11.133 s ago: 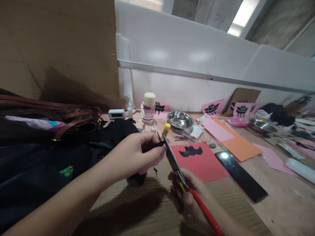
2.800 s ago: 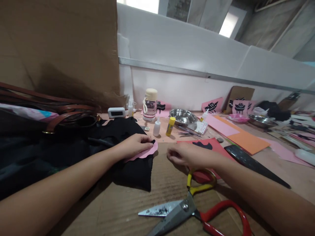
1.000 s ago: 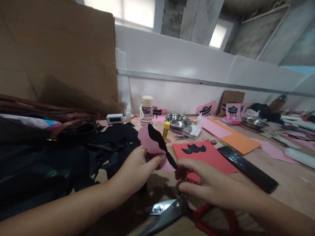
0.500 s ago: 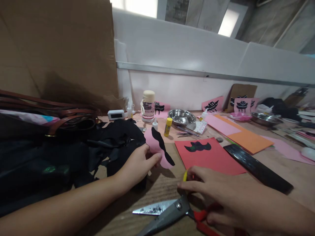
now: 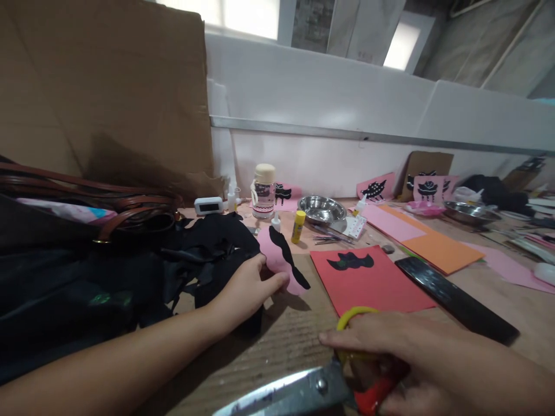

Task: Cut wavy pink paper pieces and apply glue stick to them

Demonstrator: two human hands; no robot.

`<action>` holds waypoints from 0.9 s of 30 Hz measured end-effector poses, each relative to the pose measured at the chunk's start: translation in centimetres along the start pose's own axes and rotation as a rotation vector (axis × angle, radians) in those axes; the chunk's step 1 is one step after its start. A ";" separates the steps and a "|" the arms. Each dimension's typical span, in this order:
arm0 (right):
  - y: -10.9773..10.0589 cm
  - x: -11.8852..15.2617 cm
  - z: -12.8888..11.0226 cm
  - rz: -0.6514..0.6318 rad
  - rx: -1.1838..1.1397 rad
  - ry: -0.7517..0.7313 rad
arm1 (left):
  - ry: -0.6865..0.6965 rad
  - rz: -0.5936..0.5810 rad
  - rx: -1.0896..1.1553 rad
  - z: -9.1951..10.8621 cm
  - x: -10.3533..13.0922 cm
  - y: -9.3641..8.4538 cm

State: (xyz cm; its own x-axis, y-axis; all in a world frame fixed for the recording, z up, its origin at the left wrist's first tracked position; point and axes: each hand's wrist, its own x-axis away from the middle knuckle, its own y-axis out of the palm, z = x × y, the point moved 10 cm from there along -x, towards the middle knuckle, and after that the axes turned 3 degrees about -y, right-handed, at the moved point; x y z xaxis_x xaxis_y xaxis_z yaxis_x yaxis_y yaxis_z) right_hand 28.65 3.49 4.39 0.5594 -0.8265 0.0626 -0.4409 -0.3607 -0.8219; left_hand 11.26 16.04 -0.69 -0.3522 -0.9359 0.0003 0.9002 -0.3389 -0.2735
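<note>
Between the thumb and fingers of my left hand (image 5: pixel 247 283) is a pink and black paper cutout (image 5: pixel 277 260) with wavy edges, held just above the wooden table. My right hand (image 5: pixel 385 341) grips a pair of scissors (image 5: pixel 321 386) by its yellow and red handles, low in the view. The blades point left and lie nearly together; their lower part runs out of the frame. Beyond my right hand lies red paper (image 5: pixel 373 286) bearing a dark wavy cutout (image 5: pixel 350 261). Black scraps (image 5: pixel 217 237) are heaped left of my left hand.
A yellow glue stick (image 5: pixel 298 226), a steel bowl (image 5: pixel 322 210) and a bottle (image 5: pixel 263 190) stand toward the back. A black phone-like slab (image 5: pixel 455 297) lies right of the red paper. Orange paper (image 5: pixel 442 248) is farther right. A dark bag with brown straps (image 5: pixel 143 202) sits at left.
My right hand has slipped its fingers further into the scissors' handles, and the blades have swung closer together. The left hand still holds the paper cutout in about the same place.
</note>
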 end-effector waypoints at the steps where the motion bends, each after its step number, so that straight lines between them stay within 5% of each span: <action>1: 0.3 0.0 0.4 -0.030 -0.041 0.045 | 0.000 0.001 0.005 0.1 0.0 0.0; 7: -1.5 -0.3 3.0 0.344 -0.511 0.163 | 0.024 -0.064 0.065 1.4 1.1 1.0; 11: -0.5 -1.5 2.3 0.450 -0.746 0.138 | 0.036 -0.158 0.143 3.1 2.9 2.7; 17: 2.3 -2.7 0.8 0.356 -0.845 0.178 | 0.004 -0.297 0.186 3.8 4.7 5.0; 22: 1.7 -2.5 0.1 0.396 -0.847 0.138 | 0.069 -0.404 0.122 4.1 5.6 6.2; 24: 1.7 -2.1 0.6 0.370 -0.812 0.168 | 0.139 -0.393 0.038 5.1 5.6 5.6; 27: 1.9 -1.3 2.0 0.319 -0.723 0.238 | 0.181 -0.234 0.013 7.1 4.8 2.6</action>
State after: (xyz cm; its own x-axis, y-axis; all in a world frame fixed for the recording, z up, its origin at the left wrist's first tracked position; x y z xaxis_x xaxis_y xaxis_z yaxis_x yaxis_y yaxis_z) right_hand 28.48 4.72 1.58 0.2028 -0.9765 0.0725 -0.9420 -0.2148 -0.2580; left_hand 13.72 10.00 5.46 -0.5891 -0.8006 -0.1098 0.7921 -0.5453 -0.2743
